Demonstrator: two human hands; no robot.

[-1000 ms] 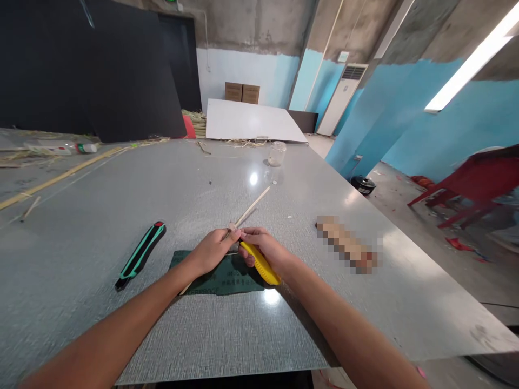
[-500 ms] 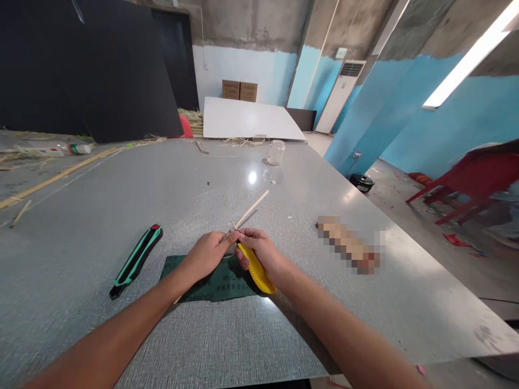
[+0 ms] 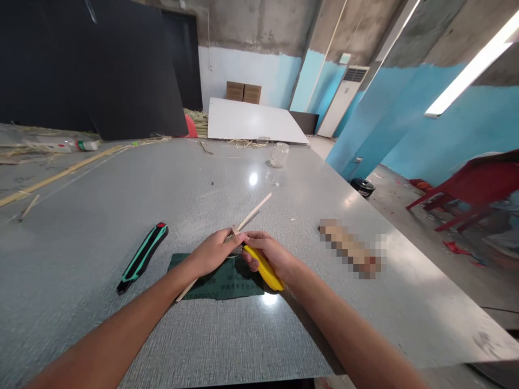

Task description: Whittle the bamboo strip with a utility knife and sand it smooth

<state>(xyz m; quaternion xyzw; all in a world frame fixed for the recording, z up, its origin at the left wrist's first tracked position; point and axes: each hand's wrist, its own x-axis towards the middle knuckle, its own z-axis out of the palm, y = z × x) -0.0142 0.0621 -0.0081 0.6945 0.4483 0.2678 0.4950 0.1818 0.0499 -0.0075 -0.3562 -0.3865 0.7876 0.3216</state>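
Observation:
My left hand (image 3: 213,253) is closed around a thin pale wooden strip (image 3: 256,209), which slants up to the right past the fingers and shows its lower end below the wrist. In my right hand (image 3: 270,253) is a yellow utility knife (image 3: 265,268), its blade end against the strip where both thumbs meet. Beneath the hands lies a dark green sheet of sandpaper (image 3: 227,287) with printed lettering. A black and teal utility knife (image 3: 142,258) rests on the table to the left. The fingertips partly cover the blade.
The grey table (image 3: 194,346) carries a glass jar (image 3: 279,155) at the back and a blurred-out brown object (image 3: 349,247) on the right. A long bamboo strip (image 3: 60,174) and a plastic bottle (image 3: 60,143) lie far left. A red chair (image 3: 478,183) stands beyond the right edge.
The view has shifted slightly, so the scene sits a little further right. Both hands keep their grip; the blade end seems to have turned slightly against the strip.

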